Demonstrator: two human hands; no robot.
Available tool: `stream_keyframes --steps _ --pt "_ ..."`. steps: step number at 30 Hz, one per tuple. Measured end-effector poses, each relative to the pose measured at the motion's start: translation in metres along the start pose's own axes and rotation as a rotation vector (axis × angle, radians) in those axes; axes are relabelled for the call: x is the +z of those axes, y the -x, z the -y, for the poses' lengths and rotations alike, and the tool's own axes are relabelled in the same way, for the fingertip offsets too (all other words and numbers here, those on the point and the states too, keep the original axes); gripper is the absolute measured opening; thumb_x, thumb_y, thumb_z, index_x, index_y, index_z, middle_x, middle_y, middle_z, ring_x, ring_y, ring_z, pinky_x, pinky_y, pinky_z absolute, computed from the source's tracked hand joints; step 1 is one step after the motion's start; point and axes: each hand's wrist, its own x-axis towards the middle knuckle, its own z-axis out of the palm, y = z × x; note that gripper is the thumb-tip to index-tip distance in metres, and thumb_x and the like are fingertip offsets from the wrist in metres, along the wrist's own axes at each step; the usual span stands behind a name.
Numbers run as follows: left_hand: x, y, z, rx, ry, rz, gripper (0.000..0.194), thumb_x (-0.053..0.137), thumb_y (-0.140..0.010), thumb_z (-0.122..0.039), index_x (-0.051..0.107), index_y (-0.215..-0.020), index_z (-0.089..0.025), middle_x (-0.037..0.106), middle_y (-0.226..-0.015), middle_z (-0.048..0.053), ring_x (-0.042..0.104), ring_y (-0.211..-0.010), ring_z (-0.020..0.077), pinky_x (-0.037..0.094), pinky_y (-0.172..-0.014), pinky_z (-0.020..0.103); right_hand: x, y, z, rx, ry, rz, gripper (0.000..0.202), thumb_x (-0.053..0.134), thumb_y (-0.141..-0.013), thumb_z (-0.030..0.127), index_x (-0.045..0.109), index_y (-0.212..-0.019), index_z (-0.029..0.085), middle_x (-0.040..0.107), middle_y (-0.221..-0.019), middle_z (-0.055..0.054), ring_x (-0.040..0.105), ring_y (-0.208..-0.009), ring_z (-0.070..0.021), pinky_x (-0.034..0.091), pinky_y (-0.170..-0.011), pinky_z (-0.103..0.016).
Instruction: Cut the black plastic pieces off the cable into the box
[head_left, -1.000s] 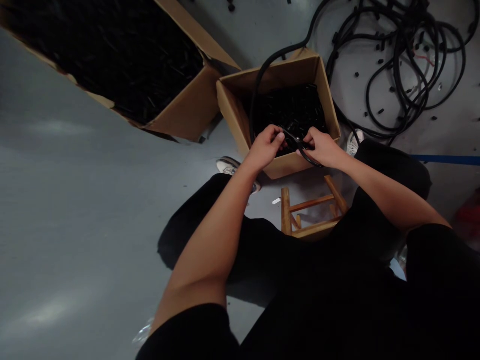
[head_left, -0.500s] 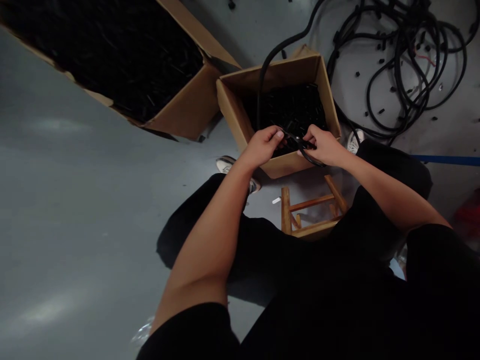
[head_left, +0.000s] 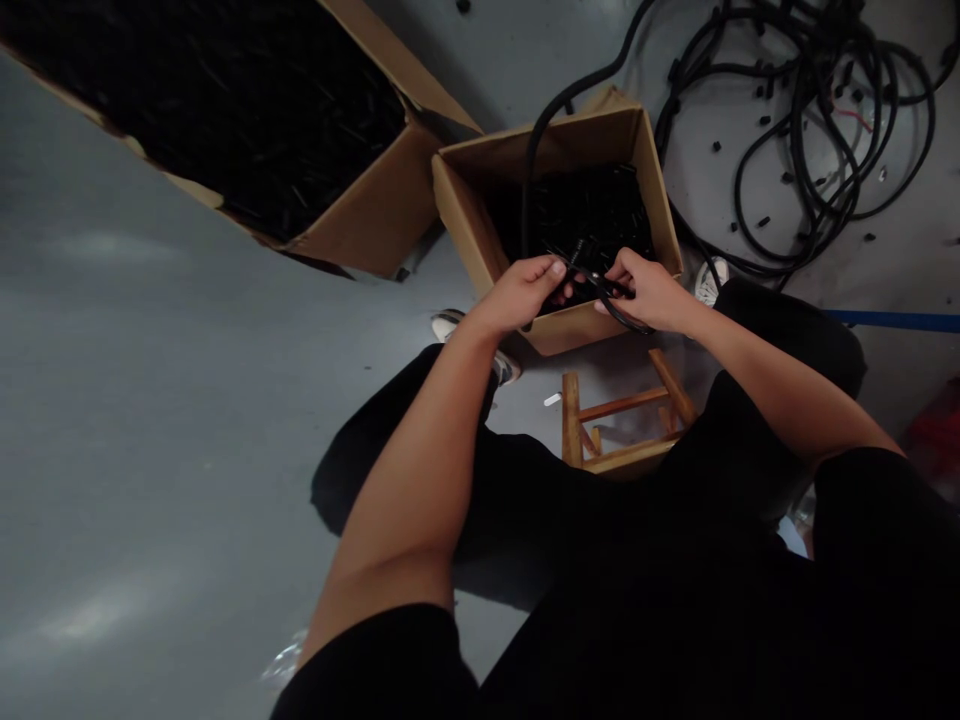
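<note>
My right hand is closed round the black handles of a pair of scissors, whose blades point left. Between the fingers of my left hand, a black hose is pinched close to the blades; it loops down from the top of the view. Both hands are over the near edge of a small cardboard box. Inside it lie many short black cut pieces. A short dark ridged piece shows just beyond the blades. Exactly where the blades meet the hose is hidden by my fingers.
A larger cardboard box full of black pieces stands at the upper left. Coiled black hose and scattered pieces lie on the floor at the upper right. A wooden stool stands between my legs. A blue bar extends at the right.
The hose has shifted slightly at my left hand, and its upper loop has moved a little right. A short dark piece now shows beside the blades. My right hand stays nearly in place.
</note>
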Motion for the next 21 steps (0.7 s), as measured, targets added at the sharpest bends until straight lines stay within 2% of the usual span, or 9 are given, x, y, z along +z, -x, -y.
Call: stream_keyframes --steps 4,8,12,16,21 --pt "-0.002 0.002 -0.009 -0.02 0.045 -0.014 0.077 0.066 -0.101 -0.095 0.074 -0.093 -0.019 0.064 -0.08 0.004 0.054 -0.07 0.0158 0.047 -0.068 0.029 -0.001 0.0 0.0 -0.003 0.001 -0.018 0.043 0.09 -0.086 0.041 0.054 -0.104 0.026 0.077 -0.102 -0.004 0.074 -0.097 -0.0242 0.057 -0.088 -0.039" --pt "0.0 0.005 -0.02 -0.081 0.085 0.078 0.071 0.074 -0.097 -0.09 0.071 -0.09 -0.019 0.056 -0.075 0.001 0.048 -0.065 0.0143 0.042 -0.062 0.027 0.001 0.002 -0.002 -0.006 0.0 0.0 0.046 0.09 -0.085 0.039 0.053 -0.108 0.027 0.075 -0.105 -0.004 0.072 -0.094 -0.0233 0.06 -0.087 -0.041" --pt "0.003 0.006 -0.026 -0.149 0.162 0.156 0.071 0.083 -0.089 -0.088 0.07 -0.087 -0.018 0.054 -0.07 0.0 0.046 -0.061 0.0123 0.038 -0.058 0.025 0.003 0.004 -0.005 -0.03 -0.032 0.046 0.049 0.09 -0.084 0.039 0.051 -0.111 0.027 0.074 -0.109 -0.004 0.068 -0.087 -0.0201 0.06 -0.081 -0.04" --pt "0.001 0.006 -0.026 -0.175 0.288 0.084 0.069 0.089 -0.087 -0.084 0.072 -0.086 -0.018 0.052 -0.069 0.0 0.044 -0.059 0.0118 0.037 -0.055 0.024 0.002 0.003 -0.005 -0.064 -0.099 0.021 0.045 0.089 -0.084 0.043 0.053 -0.106 0.026 0.074 -0.103 -0.002 0.072 -0.097 -0.022 0.06 -0.087 -0.039" --pt "-0.007 0.006 -0.023 -0.145 0.288 -0.028 0.056 0.086 -0.096 -0.075 0.076 -0.088 -0.019 0.054 -0.07 0.002 0.047 -0.059 0.0126 0.042 -0.054 0.024 0.0 0.003 0.001 -0.044 -0.071 -0.023 0.041 0.086 -0.083 0.045 0.055 -0.102 0.026 0.069 -0.094 0.0 0.066 -0.091 -0.0194 0.054 -0.085 -0.037"
